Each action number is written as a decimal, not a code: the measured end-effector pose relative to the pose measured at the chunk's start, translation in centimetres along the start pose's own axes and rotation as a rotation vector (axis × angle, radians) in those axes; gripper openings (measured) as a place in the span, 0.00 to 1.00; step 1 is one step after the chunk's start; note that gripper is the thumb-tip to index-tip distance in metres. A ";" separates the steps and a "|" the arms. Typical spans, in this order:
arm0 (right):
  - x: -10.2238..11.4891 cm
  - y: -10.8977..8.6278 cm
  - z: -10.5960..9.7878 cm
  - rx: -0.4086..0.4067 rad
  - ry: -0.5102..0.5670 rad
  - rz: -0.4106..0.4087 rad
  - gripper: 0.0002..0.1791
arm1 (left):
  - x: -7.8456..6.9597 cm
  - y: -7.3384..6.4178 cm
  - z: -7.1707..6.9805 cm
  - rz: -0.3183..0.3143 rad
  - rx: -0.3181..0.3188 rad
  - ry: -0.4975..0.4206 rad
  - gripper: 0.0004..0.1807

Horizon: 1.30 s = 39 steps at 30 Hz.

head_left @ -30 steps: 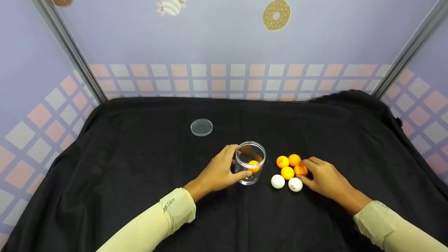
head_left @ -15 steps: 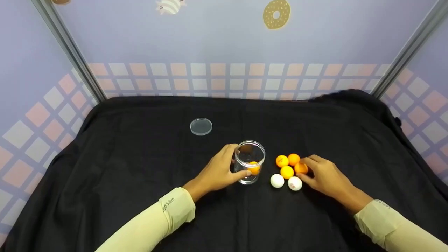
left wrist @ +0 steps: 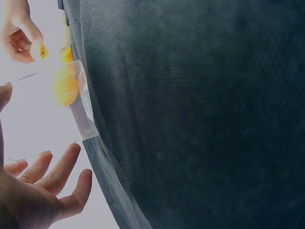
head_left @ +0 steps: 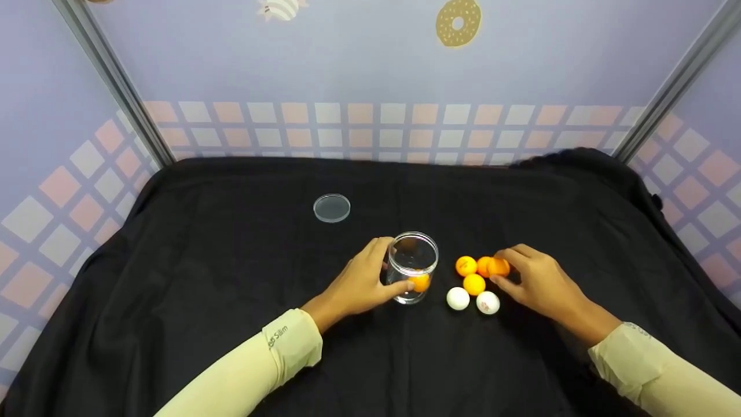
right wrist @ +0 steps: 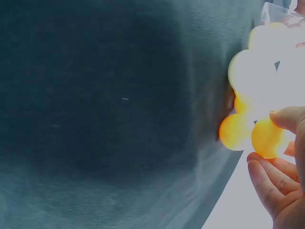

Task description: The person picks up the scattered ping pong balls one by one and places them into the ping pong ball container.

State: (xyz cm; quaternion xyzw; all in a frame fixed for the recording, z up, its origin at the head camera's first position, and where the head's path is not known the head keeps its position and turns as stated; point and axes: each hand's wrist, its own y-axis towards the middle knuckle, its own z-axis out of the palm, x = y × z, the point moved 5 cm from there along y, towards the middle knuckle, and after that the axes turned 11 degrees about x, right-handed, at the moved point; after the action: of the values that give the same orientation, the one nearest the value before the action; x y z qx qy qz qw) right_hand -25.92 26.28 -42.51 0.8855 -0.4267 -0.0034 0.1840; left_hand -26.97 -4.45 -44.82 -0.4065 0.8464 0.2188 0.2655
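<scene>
My left hand (head_left: 358, 282) holds a clear round jar (head_left: 410, 262), thumb on its near side and fingers around its left. The open-topped jar stands upright on the cloth with one orange ping-pong ball (head_left: 419, 282) inside. To its right, my right hand (head_left: 543, 285) pinches another orange ping-pong ball (head_left: 498, 267) between thumb and fingers; in the right wrist view this ball (right wrist: 268, 138) appears raised beside the group. Three orange balls (head_left: 474, 284) and two white balls (head_left: 458, 298) lie clustered between jar and right hand. Glare washes out part of both wrist views.
A clear round lid (head_left: 332, 208) lies flat behind the jar, to the left. Black cloth (head_left: 231, 243) with some folds covers the table. Walls with a checkered band (head_left: 393, 116) enclose the back and both sides.
My right hand has moved slightly away from me, lifting the pinched orange ball from its spot in the cluster. My left hand and the jar keep their place.
</scene>
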 end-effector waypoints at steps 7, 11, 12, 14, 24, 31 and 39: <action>1.0 1.2 -0.9 -0.020 0.026 -0.008 0.18 | 0.0 0.0 -0.1 0.000 0.001 -0.010 0.43; 2.0 2.2 -1.4 -0.064 0.032 -0.055 0.18 | 0.0 0.0 -0.1 0.006 -0.001 -0.021 0.42; 2.3 2.5 -1.6 -0.075 0.034 -0.065 0.18 | 0.0 0.0 -0.1 0.007 -0.002 -0.024 0.42; 2.8 3.0 -1.7 -0.089 0.050 -0.079 0.17 | 0.1 0.0 -0.1 0.008 -0.002 -0.026 0.42; 5.3 5.5 -2.3 -0.124 0.093 -0.124 0.18 | 0.0 0.0 -0.1 0.014 -0.010 -0.009 0.42; 7.1 7.2 -2.6 -0.143 0.147 -0.149 0.18 | 0.1 0.0 -0.1 0.024 -0.005 -0.022 0.42; 9.2 8.7 -2.4 -0.124 0.172 -0.190 0.17 | 0.1 0.1 0.0 0.036 0.006 -0.021 0.41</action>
State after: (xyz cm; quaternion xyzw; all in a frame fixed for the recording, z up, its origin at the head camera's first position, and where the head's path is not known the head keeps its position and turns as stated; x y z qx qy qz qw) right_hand -26.22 15.17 -36.04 0.9058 -0.3226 0.0286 0.2731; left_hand -27.07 -4.49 -44.84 -0.3879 0.8515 0.2252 0.2717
